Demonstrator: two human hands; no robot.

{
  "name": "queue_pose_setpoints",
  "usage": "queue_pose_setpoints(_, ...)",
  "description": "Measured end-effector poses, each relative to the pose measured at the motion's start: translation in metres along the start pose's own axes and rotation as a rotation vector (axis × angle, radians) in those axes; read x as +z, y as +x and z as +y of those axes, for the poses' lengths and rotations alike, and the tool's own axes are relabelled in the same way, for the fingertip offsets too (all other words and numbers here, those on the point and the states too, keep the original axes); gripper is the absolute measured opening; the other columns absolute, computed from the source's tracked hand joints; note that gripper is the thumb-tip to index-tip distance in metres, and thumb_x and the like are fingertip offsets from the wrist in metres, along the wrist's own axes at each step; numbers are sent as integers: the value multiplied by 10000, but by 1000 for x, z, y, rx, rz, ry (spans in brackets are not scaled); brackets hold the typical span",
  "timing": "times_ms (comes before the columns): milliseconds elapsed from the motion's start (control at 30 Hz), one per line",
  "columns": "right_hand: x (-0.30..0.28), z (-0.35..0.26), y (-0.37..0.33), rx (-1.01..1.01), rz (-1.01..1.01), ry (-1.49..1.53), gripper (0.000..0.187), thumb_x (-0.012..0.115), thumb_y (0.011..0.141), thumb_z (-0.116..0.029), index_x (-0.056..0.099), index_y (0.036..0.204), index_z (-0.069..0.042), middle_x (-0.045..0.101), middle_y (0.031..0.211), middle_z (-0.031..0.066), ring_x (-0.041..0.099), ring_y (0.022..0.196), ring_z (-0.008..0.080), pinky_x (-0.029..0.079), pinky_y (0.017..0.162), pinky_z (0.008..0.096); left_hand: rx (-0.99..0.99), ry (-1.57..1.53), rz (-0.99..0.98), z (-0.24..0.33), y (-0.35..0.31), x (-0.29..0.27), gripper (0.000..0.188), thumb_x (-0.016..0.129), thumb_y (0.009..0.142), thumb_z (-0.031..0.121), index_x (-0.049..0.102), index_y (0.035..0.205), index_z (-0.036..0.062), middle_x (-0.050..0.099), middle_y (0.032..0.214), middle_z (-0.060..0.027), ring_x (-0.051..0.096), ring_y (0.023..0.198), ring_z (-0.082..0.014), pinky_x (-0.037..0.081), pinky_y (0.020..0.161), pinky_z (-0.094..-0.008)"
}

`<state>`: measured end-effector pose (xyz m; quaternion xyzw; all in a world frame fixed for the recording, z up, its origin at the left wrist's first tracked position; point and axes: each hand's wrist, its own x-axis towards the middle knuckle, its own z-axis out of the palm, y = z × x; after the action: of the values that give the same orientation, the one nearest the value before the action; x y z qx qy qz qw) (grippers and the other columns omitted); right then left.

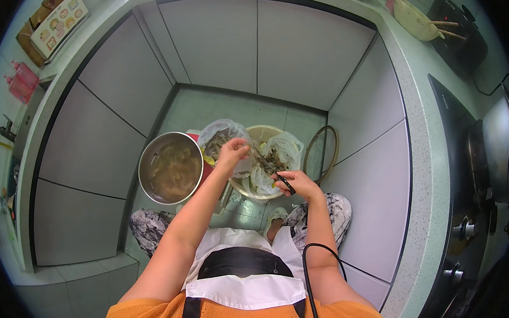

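Note:
My left hand (234, 153) is closed in a pinch above a clear plastic bag (224, 129) holding greyish, wet pieces, perhaps shrimp. Whatever lies between its fingertips is too small to make out. In my right hand (301, 184) is a slim black-handled tool (284, 183), its narrow tip pointing up and left toward my left fingers. Below both hands sits a cream basin (251, 195), lined with a white plastic bag (287, 146) with dark scraps in it. To the left stands a round metal pot (142, 172) with pale brownish pieces in cloudy liquid.
Grey cabinet fronts (308, 45) enclose the tiled floor (211, 102) on three sides. A hoop-like brown rim (335, 146) leans at the right cabinet. Something red (206, 170) shows beside the pot. A black cable (307, 273) crosses my right arm. The countertop (412, 104) runs around above.

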<state>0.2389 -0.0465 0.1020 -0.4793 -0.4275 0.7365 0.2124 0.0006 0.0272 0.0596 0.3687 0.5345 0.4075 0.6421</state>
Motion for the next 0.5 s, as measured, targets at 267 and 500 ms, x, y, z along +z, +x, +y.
queue_pose_setpoints(267,-2,1,-2,-45,19,-43,277,658,793,-143,620,1027,1,515,567,0,445,459,74,352,456,224,-82,-25,12,2,1,6,208,604,832,77,569,1036,60,593,878,5,560,756,-86,478,625,-211)
queue_pose_setpoints(500,-3,3,0,-59,65,-65,269,668,785,-148,623,997,12,519,557,2,434,436,68,341,440,222,-205,-412,-32,-13,6,7,358,513,847,-24,468,1200,16,554,1035,-80,560,929,-187,493,812,-288)
